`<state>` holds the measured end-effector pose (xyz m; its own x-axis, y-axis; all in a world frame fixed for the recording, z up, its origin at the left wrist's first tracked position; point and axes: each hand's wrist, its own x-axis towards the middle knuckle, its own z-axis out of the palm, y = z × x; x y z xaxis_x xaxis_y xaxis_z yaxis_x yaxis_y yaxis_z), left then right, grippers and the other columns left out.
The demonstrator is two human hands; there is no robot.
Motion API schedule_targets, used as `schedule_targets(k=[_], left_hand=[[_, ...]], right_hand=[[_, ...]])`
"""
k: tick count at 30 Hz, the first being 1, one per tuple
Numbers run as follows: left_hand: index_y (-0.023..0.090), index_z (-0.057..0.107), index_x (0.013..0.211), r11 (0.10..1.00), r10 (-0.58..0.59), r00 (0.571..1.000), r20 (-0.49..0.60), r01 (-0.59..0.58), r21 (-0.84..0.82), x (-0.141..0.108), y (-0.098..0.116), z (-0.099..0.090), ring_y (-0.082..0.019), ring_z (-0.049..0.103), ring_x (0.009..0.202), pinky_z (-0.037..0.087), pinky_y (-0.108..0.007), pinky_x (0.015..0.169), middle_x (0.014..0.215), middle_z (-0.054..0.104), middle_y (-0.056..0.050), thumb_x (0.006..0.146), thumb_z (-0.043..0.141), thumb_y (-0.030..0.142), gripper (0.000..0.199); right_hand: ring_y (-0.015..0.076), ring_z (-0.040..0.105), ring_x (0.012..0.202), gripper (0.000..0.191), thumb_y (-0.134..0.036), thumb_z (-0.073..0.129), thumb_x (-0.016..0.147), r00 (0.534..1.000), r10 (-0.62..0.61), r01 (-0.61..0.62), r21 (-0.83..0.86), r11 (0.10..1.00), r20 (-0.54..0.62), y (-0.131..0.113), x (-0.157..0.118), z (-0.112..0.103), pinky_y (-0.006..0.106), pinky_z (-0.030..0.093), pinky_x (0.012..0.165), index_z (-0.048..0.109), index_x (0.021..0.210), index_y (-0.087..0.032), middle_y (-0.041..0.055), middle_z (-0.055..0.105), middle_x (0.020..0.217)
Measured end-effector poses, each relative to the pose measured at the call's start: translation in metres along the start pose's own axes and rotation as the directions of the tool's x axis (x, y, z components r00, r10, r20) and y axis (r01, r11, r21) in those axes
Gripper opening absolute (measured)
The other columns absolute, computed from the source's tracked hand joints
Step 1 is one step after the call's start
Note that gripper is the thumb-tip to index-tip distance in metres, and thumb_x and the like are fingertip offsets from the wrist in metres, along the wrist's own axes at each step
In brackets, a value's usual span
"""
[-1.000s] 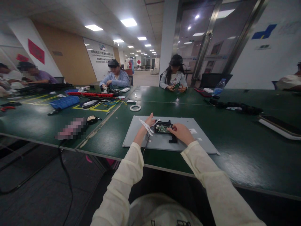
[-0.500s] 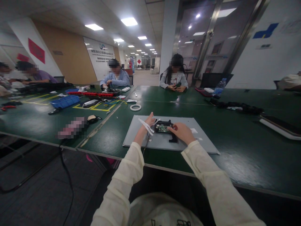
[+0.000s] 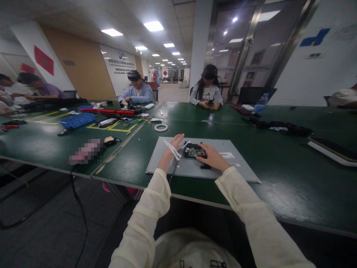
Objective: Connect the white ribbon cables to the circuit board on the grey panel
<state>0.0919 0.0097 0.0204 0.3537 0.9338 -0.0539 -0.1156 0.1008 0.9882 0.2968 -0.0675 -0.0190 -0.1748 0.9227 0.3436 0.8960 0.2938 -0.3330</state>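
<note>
A shallow black plastic case [image 3: 188, 156] with a green circuit board [image 3: 193, 152] inside lies on a grey mat [image 3: 158, 163] in front of me. My right hand [image 3: 213, 157] curls round the case's right side, with the forefinger at the far edge and the thumb at the near edge. On the left, my left hand [image 3: 176, 143] stands on edge with fingers stretched out; whether it touches the case I cannot tell. A white strap [image 3: 173, 149] circles that wrist, and a thin cable runs down from it. Below my right hand a black bracket-like part [image 3: 205, 167] shows.
White labels [image 3: 226, 155] lie on the mat's right. A ring of white tape [image 3: 161, 127] and a small wrench [image 3: 161, 112] lie beyond it. Further left are a blue tray [image 3: 78, 120] and wires. A bottle [image 3: 260, 103] stands back right. Co-workers sit across the table.
My right hand has gone from a pinch at the board's right end to a wider hold around the case's side. My left hand has barely moved.
</note>
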Motion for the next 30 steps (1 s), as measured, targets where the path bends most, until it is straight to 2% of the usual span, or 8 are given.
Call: schedule_targets(k=[3,6,10,13,16,19,24,30], left_hand=[[0.023,0.045,0.125,0.997,0.054,0.998,0.029,-0.056,0.061,0.000,-0.001,0.001,-0.024,0.041,0.126,0.028,-0.035,0.105,0.134,0.045,-0.012,0.074,0.065,0.032,0.056],[0.021,0.048,0.122,0.994,0.092,0.989,0.112,-0.097,0.042,0.002,0.000,-0.001,-0.024,0.044,0.122,0.032,-0.034,0.103,0.133,0.046,-0.013,0.068,0.070,0.023,0.058],[0.023,0.052,0.118,0.990,0.127,0.981,0.146,-0.135,0.043,0.002,0.003,-0.005,-0.024,0.044,0.122,0.033,-0.035,0.103,0.133,0.046,-0.011,0.067,0.070,0.021,0.054],[0.020,0.048,0.124,0.964,0.167,0.970,0.174,-0.198,0.178,0.001,0.002,-0.007,-0.028,0.038,0.127,0.031,-0.039,0.103,0.137,0.041,-0.014,0.059,0.075,0.020,0.070],[0.018,0.046,0.127,0.912,0.179,0.950,0.256,-0.258,0.319,-0.002,-0.003,-0.007,-0.031,0.034,0.129,0.028,-0.040,0.105,0.139,0.038,-0.015,0.054,0.078,0.024,0.080],[0.020,0.050,0.124,0.889,0.217,0.933,0.288,-0.311,0.337,-0.003,-0.006,-0.004,-0.032,0.035,0.129,0.025,-0.040,0.108,0.136,0.043,-0.012,0.048,0.080,0.024,0.082],[0.022,0.061,0.110,0.941,0.170,0.963,0.210,-0.222,0.256,-0.006,-0.007,0.000,-0.030,0.043,0.123,0.030,-0.040,0.106,0.125,0.054,-0.011,0.044,0.078,0.015,0.068],[0.023,0.061,0.111,0.952,0.094,0.986,0.136,-0.129,0.278,-0.005,-0.012,0.002,-0.030,0.047,0.119,0.034,-0.038,0.103,0.121,0.058,-0.010,0.047,0.074,0.014,0.066]], right_hand=[[0.0251,0.040,0.123,0.066,-0.048,0.056,0.077,1.000,-0.001,0.001,0.033,0.999,0.007,-0.001,0.000,0.000,0.041,0.032,0.102,0.038,0.134,-0.020,0.0125,0.042,0.134],[0.0248,0.042,0.121,0.064,-0.046,0.056,0.077,1.000,-0.008,0.008,0.054,0.999,0.007,-0.001,0.001,-0.001,0.041,0.033,0.101,0.039,0.133,-0.020,0.0124,0.045,0.132],[0.0249,0.044,0.119,0.063,-0.045,0.058,0.077,1.000,0.000,-0.001,0.072,0.997,0.010,-0.003,0.001,-0.002,0.041,0.034,0.100,0.041,0.131,-0.020,0.0117,0.048,0.130],[0.0249,0.045,0.118,0.061,-0.044,0.058,0.076,1.000,-0.003,0.002,0.075,0.997,0.011,-0.005,0.001,-0.003,0.041,0.035,0.100,0.042,0.130,-0.020,0.0112,0.049,0.129],[0.0249,0.044,0.119,0.063,-0.045,0.059,0.076,1.000,-0.003,0.002,0.062,0.998,0.012,-0.005,0.000,-0.003,0.041,0.035,0.100,0.042,0.131,-0.020,0.0113,0.048,0.130],[0.0250,0.044,0.119,0.064,-0.046,0.059,0.076,1.000,0.003,-0.004,0.051,0.999,0.015,-0.005,0.000,-0.004,0.041,0.035,0.100,0.042,0.131,-0.019,0.0118,0.048,0.130],[0.0243,0.046,0.117,0.062,-0.045,0.059,0.076,1.000,-0.003,0.002,0.054,0.999,0.012,-0.007,0.000,-0.004,0.039,0.035,0.099,0.043,0.130,-0.018,0.0110,0.050,0.128],[0.0255,0.046,0.117,0.063,-0.046,0.059,0.076,1.000,0.008,-0.008,0.051,0.999,0.015,-0.009,0.000,-0.004,0.041,0.036,0.098,0.044,0.130,-0.019,0.0115,0.049,0.129]])
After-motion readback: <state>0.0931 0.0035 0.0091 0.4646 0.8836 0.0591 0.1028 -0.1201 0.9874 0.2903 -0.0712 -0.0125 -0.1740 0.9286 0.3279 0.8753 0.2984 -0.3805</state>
